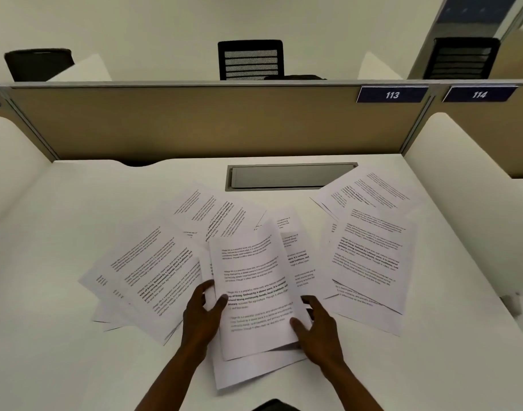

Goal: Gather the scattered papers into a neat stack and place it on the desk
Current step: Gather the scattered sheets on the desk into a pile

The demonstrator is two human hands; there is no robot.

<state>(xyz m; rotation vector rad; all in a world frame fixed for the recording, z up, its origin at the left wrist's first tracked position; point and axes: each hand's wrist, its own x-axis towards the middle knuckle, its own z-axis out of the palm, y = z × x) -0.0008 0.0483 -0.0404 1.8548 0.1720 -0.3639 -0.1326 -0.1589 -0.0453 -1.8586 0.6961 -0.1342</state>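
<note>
Both hands hold a small sheaf (254, 292) of printed papers between them, its top curling upward. The left hand (202, 314) pinches its left edge, thumb on top. The right hand (318, 324) grips its lower right edge, thumb on the page. More papers lie fanned on the desk (61, 336): a pile (147, 274) left of the left hand, another (370, 253) beyond the right, some (212, 212) past the sheaf.

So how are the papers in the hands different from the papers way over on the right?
The held papers are gripped by the left hand and right hand, while the right papers lie untouched. The held papers curve upward at the top; the right papers lie flat on the desk. The held papers sit straighter; the right papers are tilted and fanned out. Both are white sheets with black print.
</note>
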